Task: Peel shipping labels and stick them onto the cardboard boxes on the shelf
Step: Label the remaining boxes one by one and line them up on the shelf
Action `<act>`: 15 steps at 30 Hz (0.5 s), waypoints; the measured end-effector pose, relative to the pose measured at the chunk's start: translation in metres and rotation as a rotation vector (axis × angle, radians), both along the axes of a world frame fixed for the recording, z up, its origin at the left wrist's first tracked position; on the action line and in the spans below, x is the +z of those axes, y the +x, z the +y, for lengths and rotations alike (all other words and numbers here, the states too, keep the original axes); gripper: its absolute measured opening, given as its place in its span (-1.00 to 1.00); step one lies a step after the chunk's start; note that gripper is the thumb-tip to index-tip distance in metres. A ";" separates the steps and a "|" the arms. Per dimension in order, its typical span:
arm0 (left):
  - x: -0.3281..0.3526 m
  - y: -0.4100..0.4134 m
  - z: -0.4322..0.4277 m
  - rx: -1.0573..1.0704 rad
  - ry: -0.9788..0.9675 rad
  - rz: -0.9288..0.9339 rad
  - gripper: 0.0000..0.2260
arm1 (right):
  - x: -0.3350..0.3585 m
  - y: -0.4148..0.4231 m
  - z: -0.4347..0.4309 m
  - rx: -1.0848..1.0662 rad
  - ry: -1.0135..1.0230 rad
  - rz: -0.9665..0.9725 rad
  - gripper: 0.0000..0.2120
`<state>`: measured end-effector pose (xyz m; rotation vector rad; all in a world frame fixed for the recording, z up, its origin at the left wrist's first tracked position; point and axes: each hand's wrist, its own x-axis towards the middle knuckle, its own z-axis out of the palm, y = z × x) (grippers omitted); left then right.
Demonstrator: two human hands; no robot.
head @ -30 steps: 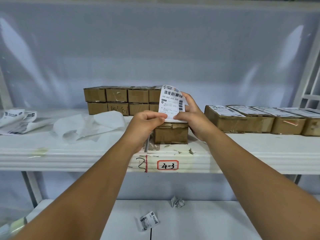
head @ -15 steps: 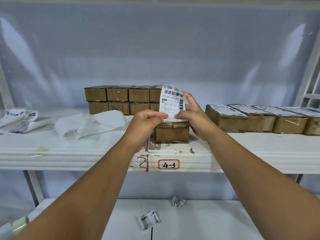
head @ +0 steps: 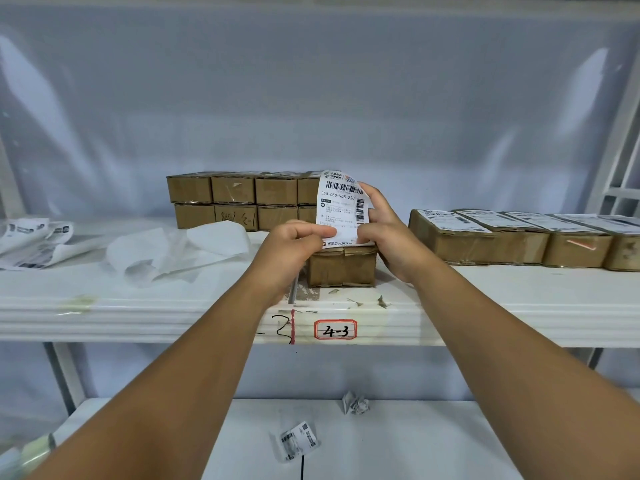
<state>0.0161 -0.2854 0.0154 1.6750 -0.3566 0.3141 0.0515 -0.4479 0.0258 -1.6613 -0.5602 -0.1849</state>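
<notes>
- Head view: your left hand (head: 294, 247) pinches the lower left edge of the shipping label (head: 341, 206) between thumb and curled fingers.
- Your right hand (head: 384, 233) grasps the label's right edge, fingers curled behind it.
- The label stands upright, long axis vertical, barcode end up, print facing you; its bottom edge meets the top of the single cardboard box (head: 343, 268).
- That box sits at the front of the shelf (head: 138, 306), above the "4-3" tag (head: 335, 329).
- Labelled boxes (head: 512, 237) line the right; loose backing paper (head: 180, 251) lies to the left.
</notes>
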 end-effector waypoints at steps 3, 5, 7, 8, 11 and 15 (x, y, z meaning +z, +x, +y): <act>0.000 -0.001 -0.001 0.017 0.021 -0.007 -0.71 | 0.000 -0.002 -0.001 -0.015 -0.025 0.006 -0.32; 0.000 -0.001 -0.001 0.029 0.042 -0.018 -0.70 | 0.000 -0.002 -0.001 -0.023 -0.036 0.017 -0.30; -0.001 0.000 -0.002 0.042 0.073 -0.025 -0.70 | -0.001 -0.003 0.000 -0.023 -0.044 0.033 -0.29; -0.001 0.000 -0.003 0.050 0.082 -0.021 -0.70 | -0.001 -0.002 0.000 -0.019 -0.044 0.046 -0.27; -0.001 0.001 -0.003 0.056 0.084 -0.003 -0.71 | -0.002 -0.003 -0.001 -0.006 -0.032 0.087 -0.29; -0.001 0.001 -0.003 0.048 0.100 0.012 -0.71 | -0.003 -0.001 -0.001 -0.030 -0.102 0.089 -0.31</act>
